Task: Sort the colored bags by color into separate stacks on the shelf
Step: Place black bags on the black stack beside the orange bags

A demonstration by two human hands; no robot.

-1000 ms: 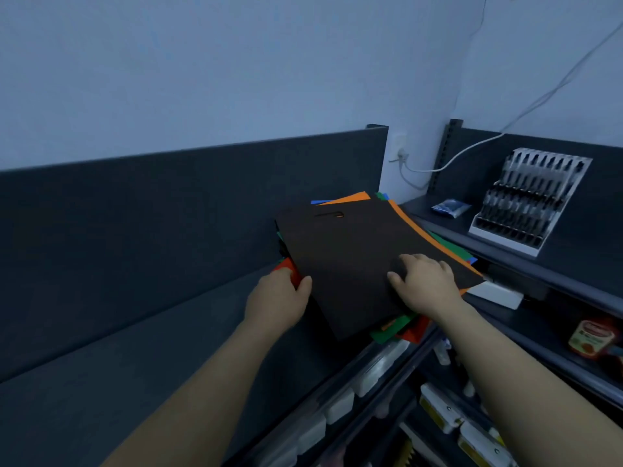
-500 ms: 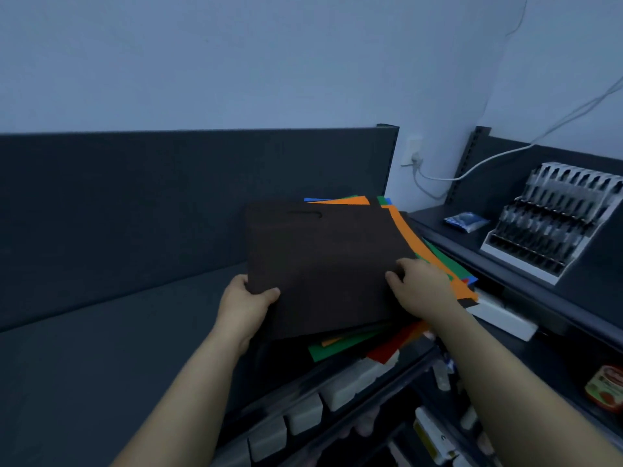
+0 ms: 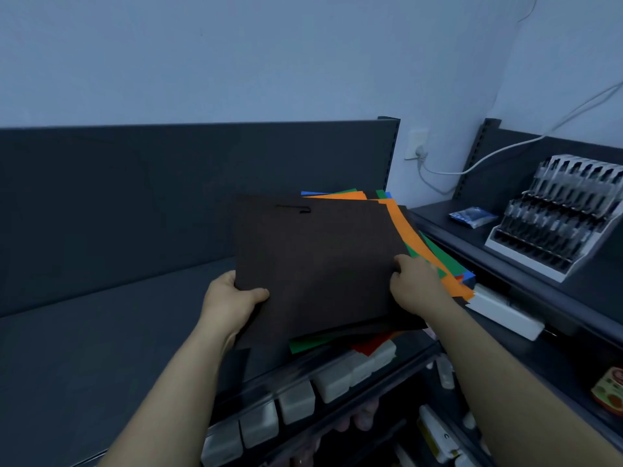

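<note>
Dark shelf (image 3: 101,348) carries the work. Your left grip (image 3: 229,301) pinches the black bag (image 3: 320,264) at its left edge, thumb on top. Your right grip (image 3: 414,288) clasps its right edge. The bag sits over the pile (image 3: 399,227) of orange, green, blue and red bags.

Shelf (image 3: 101,348) lies open left of the bag pile (image 3: 401,230); back panel (image 3: 135,203) behind.

One head-worn wide view looks forward and down, apparently from close above the shelf (image 3: 84,348).
</note>
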